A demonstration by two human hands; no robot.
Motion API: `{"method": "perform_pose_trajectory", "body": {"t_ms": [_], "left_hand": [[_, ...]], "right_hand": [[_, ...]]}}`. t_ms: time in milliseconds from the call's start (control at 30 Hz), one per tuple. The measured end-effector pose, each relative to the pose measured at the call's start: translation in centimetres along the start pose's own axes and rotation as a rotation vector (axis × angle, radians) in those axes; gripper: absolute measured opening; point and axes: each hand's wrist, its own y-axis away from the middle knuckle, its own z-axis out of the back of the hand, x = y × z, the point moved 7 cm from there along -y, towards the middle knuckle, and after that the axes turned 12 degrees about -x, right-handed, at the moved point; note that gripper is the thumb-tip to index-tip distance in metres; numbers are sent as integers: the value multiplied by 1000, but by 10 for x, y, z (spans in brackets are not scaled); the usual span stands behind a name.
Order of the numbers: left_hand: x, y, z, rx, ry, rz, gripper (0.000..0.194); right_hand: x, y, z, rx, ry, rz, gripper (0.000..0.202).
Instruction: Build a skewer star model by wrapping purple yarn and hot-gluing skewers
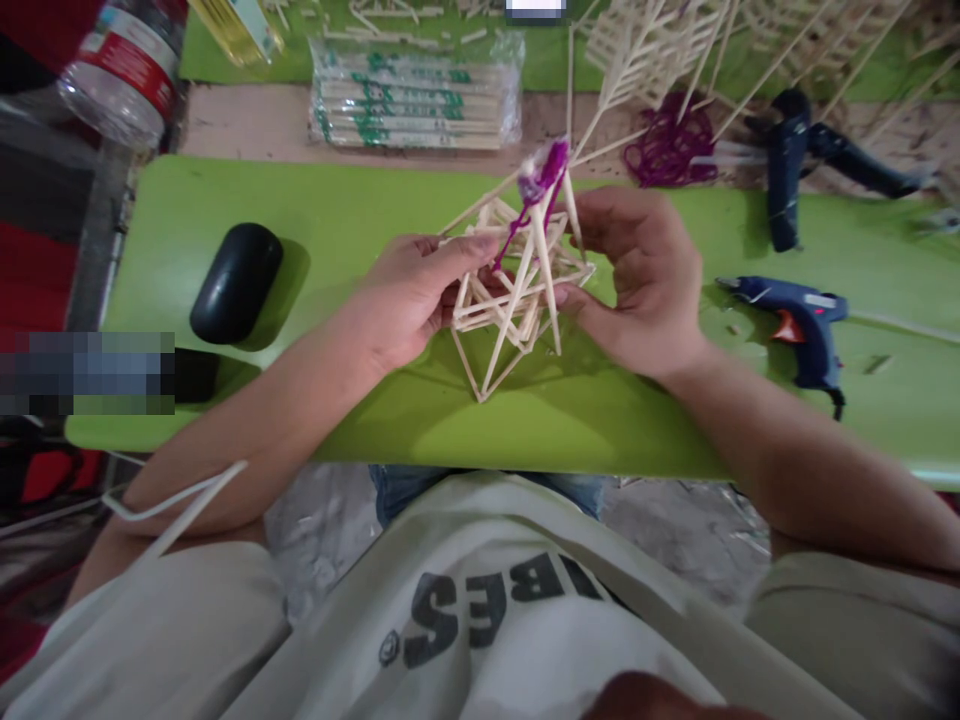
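The openwork frame of pale, thin wooden sticks was just above the long, smooth, bright-green tabletop, in front of the person. It was held up between the two bare hands, with one pointed corner toward the person. At its upper end, crossed sticks met under a wrapping of purple and whitish yarn, and a purple strand ran down among the sticks.

The left hand was closed on the left side of the frame, its thumb lying over the sticks and its fingers partly hidden behind them. The right hand was curved at the right side, thumb and fingers spread apart with their tips at the sticks; how firmly they pressed could not be told.

To the left of the frame lay a black, rounded, oblong object. To its right rested a blue glue gun with an orange trigger. Beyond the frame were a clear plastic packet of pale sticks with green print and, farther right, a loose tangle of purple yarn. A clear plastic bottle with a red label was beyond it, far to the left.
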Motion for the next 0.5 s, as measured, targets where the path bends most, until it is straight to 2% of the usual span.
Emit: {"method": "perform_pose_trajectory", "body": {"t_ms": [133,333,500], "left_hand": [[-2,2,-2,-9,-4,7,19],[-7,4,-4,-41,8,-7,19],[-4,2,-2,-18,-5,-9,20]], "right_hand": [[4,0,0,-31,29,-7,64],[13,-4,-2,-42,43,114,58],[14,-1,-1,-3,107,124,65]]}}
